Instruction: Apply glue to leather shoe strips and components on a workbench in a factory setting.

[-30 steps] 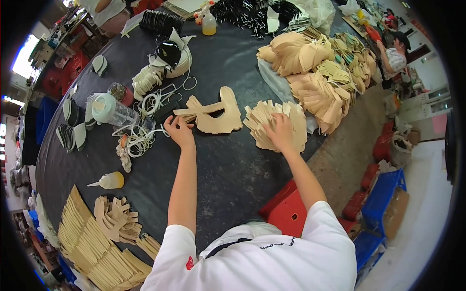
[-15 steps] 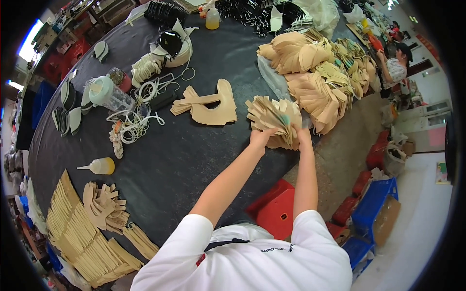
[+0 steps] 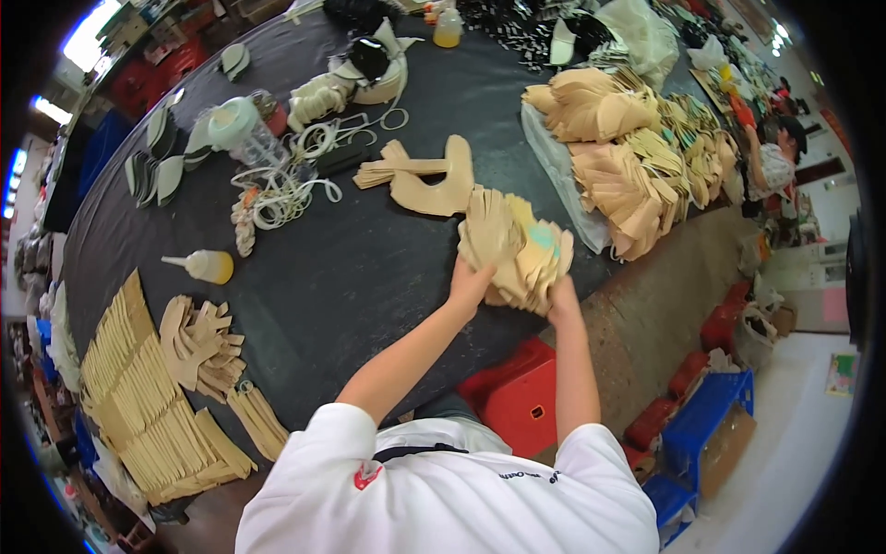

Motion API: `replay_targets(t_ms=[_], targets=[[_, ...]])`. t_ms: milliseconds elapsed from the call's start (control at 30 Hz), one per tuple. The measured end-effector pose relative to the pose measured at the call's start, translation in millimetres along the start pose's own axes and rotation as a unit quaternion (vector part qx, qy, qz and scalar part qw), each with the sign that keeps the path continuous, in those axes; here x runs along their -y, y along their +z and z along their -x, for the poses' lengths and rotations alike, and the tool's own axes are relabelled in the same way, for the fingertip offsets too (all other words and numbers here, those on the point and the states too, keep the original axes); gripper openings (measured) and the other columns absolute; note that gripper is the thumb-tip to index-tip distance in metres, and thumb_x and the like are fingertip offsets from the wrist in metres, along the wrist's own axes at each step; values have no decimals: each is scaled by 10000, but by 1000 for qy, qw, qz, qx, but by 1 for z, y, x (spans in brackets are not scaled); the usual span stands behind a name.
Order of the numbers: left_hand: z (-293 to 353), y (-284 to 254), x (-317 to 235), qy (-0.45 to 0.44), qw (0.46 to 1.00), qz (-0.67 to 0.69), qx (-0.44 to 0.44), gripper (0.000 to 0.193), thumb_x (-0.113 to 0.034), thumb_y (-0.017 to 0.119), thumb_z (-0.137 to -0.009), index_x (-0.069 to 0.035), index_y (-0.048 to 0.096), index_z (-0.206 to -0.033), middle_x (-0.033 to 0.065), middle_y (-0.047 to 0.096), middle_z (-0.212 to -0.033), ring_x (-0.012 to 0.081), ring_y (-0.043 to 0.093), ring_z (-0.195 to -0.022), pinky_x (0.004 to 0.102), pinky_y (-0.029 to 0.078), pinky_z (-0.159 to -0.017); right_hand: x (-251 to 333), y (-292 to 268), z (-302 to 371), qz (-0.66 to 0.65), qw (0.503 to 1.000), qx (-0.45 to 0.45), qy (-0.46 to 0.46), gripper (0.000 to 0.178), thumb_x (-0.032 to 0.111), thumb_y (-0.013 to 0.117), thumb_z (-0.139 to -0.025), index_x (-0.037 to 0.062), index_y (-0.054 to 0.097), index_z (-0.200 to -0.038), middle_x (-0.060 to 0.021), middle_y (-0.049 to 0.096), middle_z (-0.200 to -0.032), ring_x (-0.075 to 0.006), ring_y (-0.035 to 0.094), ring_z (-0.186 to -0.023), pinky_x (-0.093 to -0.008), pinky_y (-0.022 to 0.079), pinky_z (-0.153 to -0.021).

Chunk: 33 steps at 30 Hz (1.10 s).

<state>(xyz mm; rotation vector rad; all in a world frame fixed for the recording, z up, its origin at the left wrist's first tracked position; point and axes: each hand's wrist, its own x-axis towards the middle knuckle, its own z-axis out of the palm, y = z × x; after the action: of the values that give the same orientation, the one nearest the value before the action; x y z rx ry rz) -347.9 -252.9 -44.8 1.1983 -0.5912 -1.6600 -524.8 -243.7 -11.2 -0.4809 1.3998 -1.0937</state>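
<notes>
Both hands hold a thick, fanned bundle of beige cut pieces (image 3: 533,242) over the table's near right edge. The bundle spreads into two clumps, with a green patch showing on the right one. My left hand (image 3: 472,283) grips its lower left side, thumb on the front. Closed at the lower right is my right hand (image 3: 560,297), its fingers partly hidden behind the pieces. Just beyond the bundle lies a curved beige cut-out stack (image 3: 448,187) with narrow strips (image 3: 388,166) by it. To the right sit larger piles of fanned beige pieces (image 3: 616,180) on clear plastic.
On the black-covered table (image 3: 341,295) are a yellow glue bottle (image 3: 210,266), a pale-lidded jar (image 3: 235,125), white cords (image 3: 277,198) and rows of beige strips (image 3: 138,397). A red stool (image 3: 513,397) stands under the edge. Another person (image 3: 775,162) is at the far right.
My hands have drawn the bundle nearer and a little left, and it has split into two fanned clumps. The whole view has shifted, so table items appear farther right.
</notes>
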Motion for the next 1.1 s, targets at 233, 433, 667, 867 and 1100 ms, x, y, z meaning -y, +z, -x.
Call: replay_targets(t_ms=[233, 433, 667, 867, 1100], targets=[[165, -174, -32, -105, 988, 4, -114, 561, -27, 555, -833, -118, 304, -1326, 83, 472, -1235, 236, 523, -1077, 374, 507, -796, -124, 116, 135, 141, 985, 93, -37, 302, 86, 595, -770, -21, 569, -1051, -76, 632, -915, -132, 587, -777, -272, 461, -653], [240, -256, -23, -5, 986, -15, -168, 562, -21, 554, -826, -104, 305, -1323, 71, 484, -1217, 198, 537, -1049, 330, 528, -744, -166, 171, 197, 448, 876, 57, -172, 734, 167, 694, -696, -32, 298, -1281, -227, 491, -1140, -363, 501, -1002, -410, 405, -853], [265, -297, -26, 19, 986, 13, -163, 525, 19, 503, -841, -64, 264, -1301, 149, 493, -1159, 225, 592, -937, 303, 534, -722, -156, 234, 235, 596, 695, -116, -385, 761, 198, 650, -717, -26, 248, -1323, -221, 384, -1218, -379, 374, -1121, -476, 270, -945], [289, -338, -58, 20, 988, -80, -133, 515, -24, 481, -867, -75, 257, -1328, 190, 416, -1239, 223, 585, -938, 297, 493, -769, -189, 225, 236, 599, 622, 141, -484, 529, 28, 583, -701, 50, 469, -1217, -126, 522, -1175, -277, 467, -1145, -383, 349, -950], [293, -324, -54, 100, 942, -295, -126, 621, -107, 632, -809, -91, 286, -1323, 169, 393, -1200, 222, 536, -990, 315, 485, -792, -182, 230, 255, 593, 535, 215, -562, 474, 53, 547, -755, 113, 497, -1222, -102, 506, -1206, -246, 451, -1175, -368, 402, -927]])
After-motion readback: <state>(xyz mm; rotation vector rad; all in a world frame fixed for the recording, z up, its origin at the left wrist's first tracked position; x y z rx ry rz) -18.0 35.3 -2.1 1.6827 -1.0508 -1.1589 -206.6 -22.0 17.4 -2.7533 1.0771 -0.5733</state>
